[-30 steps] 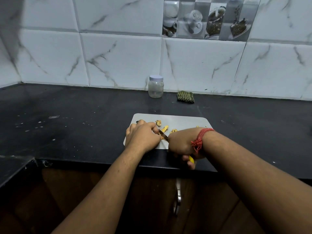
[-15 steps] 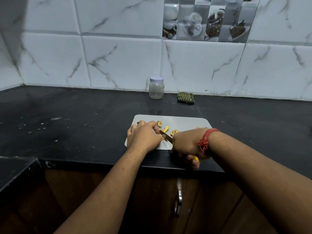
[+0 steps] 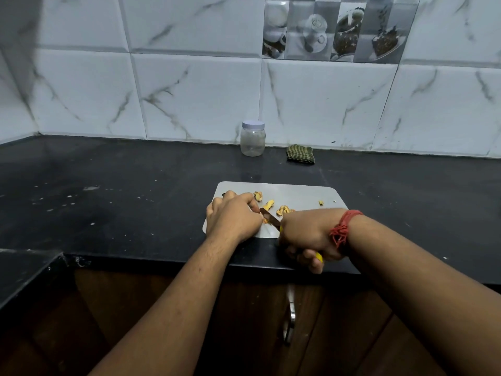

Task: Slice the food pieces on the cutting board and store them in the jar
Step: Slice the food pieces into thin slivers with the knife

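Note:
A light grey cutting board [image 3: 298, 194] lies near the counter's front edge. Several yellowish food pieces [image 3: 283, 210] lie scattered on it. My left hand [image 3: 233, 217] rests on the board's left part, fingers curled, pinching a small food piece [image 3: 265, 220] at its fingertips. My right hand [image 3: 309, 236] grips a yellow-handled knife [image 3: 271, 217]; its blade points up-left and meets the piece by my left fingertips. A clear jar [image 3: 252, 139] with a pale lid on stands at the back by the wall.
A folded green striped cloth [image 3: 301, 154] lies right of the jar. The black countertop [image 3: 122, 191] carries pale specks on its left. White marble tiles [image 3: 195, 99] back it. A metal cabinet handle [image 3: 290, 313] hangs below the front edge.
Both hands stay at the same spot on the board; the knife blade has shifted only slightly against the piece. The camera view has moved a little.

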